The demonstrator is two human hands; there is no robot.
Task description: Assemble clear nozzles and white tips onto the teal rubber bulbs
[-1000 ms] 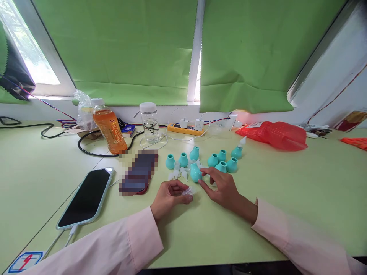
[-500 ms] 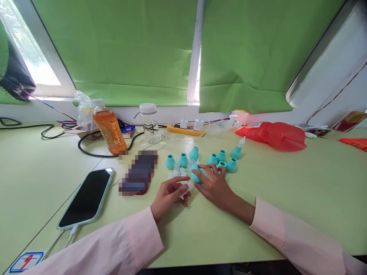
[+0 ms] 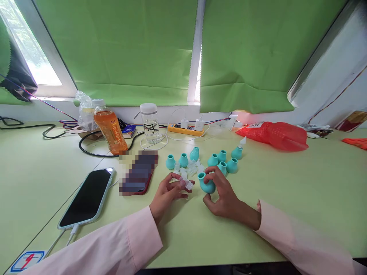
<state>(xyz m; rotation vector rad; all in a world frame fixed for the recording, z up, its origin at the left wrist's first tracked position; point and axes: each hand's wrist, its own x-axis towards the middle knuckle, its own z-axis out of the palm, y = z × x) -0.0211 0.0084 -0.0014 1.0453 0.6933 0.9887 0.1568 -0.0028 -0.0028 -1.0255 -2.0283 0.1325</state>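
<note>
1. Power strip (image 3: 185, 130), orange, lies at the far side of the table (image 3: 286, 214), with white plugs (image 3: 198, 124) in it.
2. Straight out from the strip toward the person and a little to its right, the right hand (image 3: 225, 193) holds a turquoise bulb (image 3: 208, 187) between thumb and fingers, its open mouth tilted up and leftward.
3. Straight in front of the strip, well apart from it, the left hand (image 3: 169, 193) pinches a small clear piece (image 3: 188, 185); its exact shape is hard to tell.
4. Between strip and hands lie loose clear pieces (image 3: 192, 169) in a heap.
5. Three open bulbs (image 3: 183, 160) stand upright in front of the strip.
6. To the strip's front right stand four more open ones (image 3: 232, 165) and a capped bulb (image 3: 237, 152) with a clear tip.
7. Left of the strip are a lidded jar (image 3: 150, 126) just beside it, then an orange drink bottle (image 3: 110, 128); front left, two phones (image 3: 86, 198).
8. Right of it lies a red bag (image 3: 275, 135).
</note>
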